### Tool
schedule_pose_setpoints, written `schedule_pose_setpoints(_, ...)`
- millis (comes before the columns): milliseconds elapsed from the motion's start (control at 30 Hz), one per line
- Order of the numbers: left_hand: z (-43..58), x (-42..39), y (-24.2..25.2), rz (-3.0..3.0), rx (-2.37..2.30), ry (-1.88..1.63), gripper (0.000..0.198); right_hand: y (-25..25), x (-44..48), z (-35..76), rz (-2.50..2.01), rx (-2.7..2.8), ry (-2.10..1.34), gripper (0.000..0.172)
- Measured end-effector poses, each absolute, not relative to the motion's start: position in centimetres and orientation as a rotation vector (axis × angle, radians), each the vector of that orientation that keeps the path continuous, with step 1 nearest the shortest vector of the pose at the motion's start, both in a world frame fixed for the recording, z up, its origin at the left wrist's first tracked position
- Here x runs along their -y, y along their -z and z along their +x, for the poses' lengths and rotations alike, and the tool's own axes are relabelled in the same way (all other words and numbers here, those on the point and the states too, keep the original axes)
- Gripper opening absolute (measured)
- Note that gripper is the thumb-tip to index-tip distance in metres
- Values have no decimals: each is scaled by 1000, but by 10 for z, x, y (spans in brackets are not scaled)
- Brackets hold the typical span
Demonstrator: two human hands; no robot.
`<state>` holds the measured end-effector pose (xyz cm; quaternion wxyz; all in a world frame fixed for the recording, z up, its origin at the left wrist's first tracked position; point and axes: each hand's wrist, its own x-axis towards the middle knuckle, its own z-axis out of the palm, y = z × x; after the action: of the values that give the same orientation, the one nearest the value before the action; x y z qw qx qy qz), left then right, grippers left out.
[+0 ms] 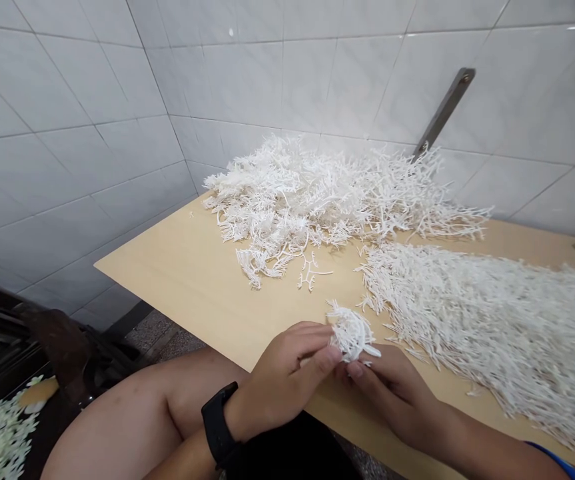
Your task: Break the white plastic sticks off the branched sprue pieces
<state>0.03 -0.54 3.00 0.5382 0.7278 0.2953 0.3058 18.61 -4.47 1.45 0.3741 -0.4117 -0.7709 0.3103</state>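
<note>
Near the table's front edge, my left hand [294, 360] grips a small bunch of white branching plastic sprigs [351, 333] between thumb and fingers. On the other side of the bunch, my right hand [392, 387] pinches its lower end; its fingertips are partly hidden. Just beyond my hands a single thin white sprig [310, 272] lies flat on the wooden tabletop [207, 267]. To its left a small white clump [262, 263] joins the edge of a large tangled pile of white sprigs [317, 190].
A flatter, wide heap of white sprigs [492, 313] covers the table's right side. Tiled walls [342, 73] stand behind and to the left, with a metal bracket [444, 110] on the back one. Dark wooden furniture [57, 347] and pale green sprigs [0, 433] are at lower left.
</note>
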Motion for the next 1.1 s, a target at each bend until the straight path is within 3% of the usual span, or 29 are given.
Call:
schedule_pose_setpoints(200, -3, 4, -30, 1505, -796, -689, 41, -15, 49, 183, -1039, 2057, -757, 31)
schedule_pose_setpoints(400, -4, 3, -28, 1759, -530, -689, 52, -15, 47, 183, -1036, 1934, -818, 30)
schedule_pose_setpoints(700, -2, 6, -29, 1491, -660, -695, 43, -13, 49, 182, -1030, 1997, -936, 30)
schedule_pose_setpoints(867, -1, 10, -25, 1351, -767, -758, 35, -19, 52, 178, -911, 2105, -640, 32)
schedule_pose_setpoints(1100, 4, 17, -22, 1422, -805, -790, 39, -29, 54, 182, -767, 2233, -260, 21)
